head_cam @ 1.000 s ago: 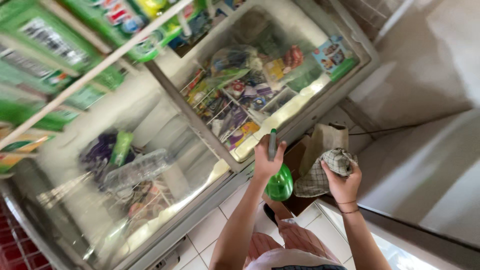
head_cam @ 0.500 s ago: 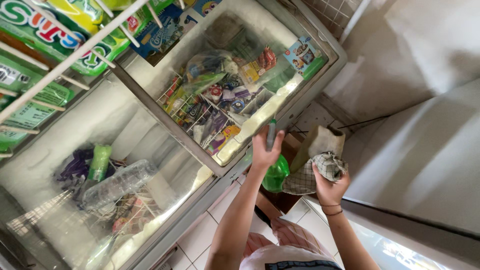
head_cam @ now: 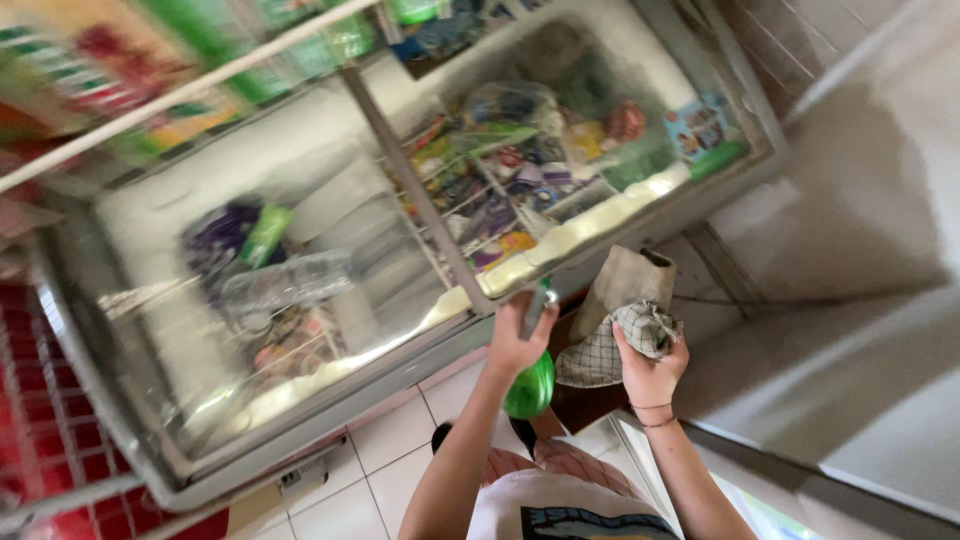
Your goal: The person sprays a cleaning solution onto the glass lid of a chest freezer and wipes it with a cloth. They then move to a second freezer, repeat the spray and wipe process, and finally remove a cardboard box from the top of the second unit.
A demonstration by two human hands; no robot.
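Two hands: both are up in front of me, each closed on one thing, over the front edge of the freezer.
Left hand: it is wrapped tight around the neck of a green plastic spray bottle; the dark nozzle pokes up above my fingers and the round green body hangs below my palm.
Right hand: it is bunched shut on a checked grey-and-white cotton cloth, which droops in soft folds toward the bottle.
Bottle handling: I judge it light, stiff and smooth, a little slippery if wet; the narrow neck under the trigger is the sure hold.
Cloth handling: limp, light, nothing to break; a fistful grips it best.
Freezer: a white chest freezer with sliding glass lids stands just beyond my hands, frost inside, coloured packets blurred under the glass.
Beside: a brown paper bag stands just behind the cloth.
Floor: white tiles below.
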